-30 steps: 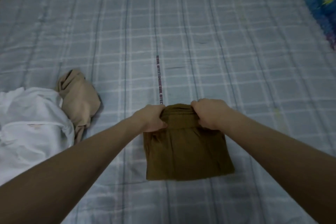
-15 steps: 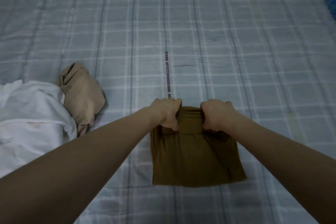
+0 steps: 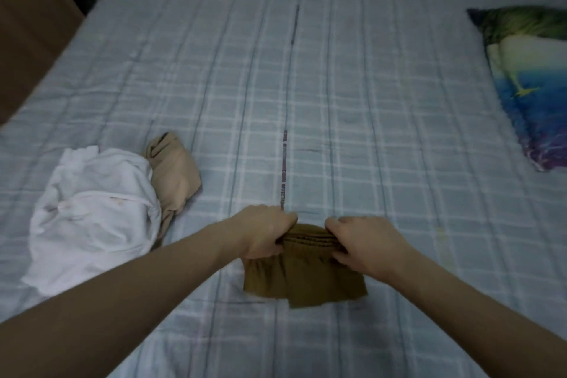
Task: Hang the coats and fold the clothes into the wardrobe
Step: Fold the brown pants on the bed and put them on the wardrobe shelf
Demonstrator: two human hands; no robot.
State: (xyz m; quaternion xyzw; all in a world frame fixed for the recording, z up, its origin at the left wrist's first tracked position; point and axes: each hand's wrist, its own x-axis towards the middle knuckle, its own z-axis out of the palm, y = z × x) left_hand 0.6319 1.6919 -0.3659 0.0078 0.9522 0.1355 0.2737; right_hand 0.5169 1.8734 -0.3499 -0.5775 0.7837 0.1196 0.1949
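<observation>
A folded olive-brown garment [image 3: 306,282] lies on the bed in front of me. My left hand [image 3: 264,232] grips the left end of its gathered far edge and my right hand [image 3: 365,244] grips the right end. The far edge is raised and bunched between my hands; the near part droops toward the sheet with a loose flap at the bottom. A crumpled white garment [image 3: 92,218] lies at the left, with a beige garment [image 3: 173,175] tucked against its right side.
The bed is covered by a light blue plaid sheet [image 3: 337,101]. A colourful printed pillow [image 3: 530,83] lies at the right edge. A brown wooden surface [image 3: 27,24] stands along the bed's far left.
Both hands have lifted and bunched the garment's far edge, so the folded piece looks shorter. The view has tilted up, showing more of the bed and the pillow.
</observation>
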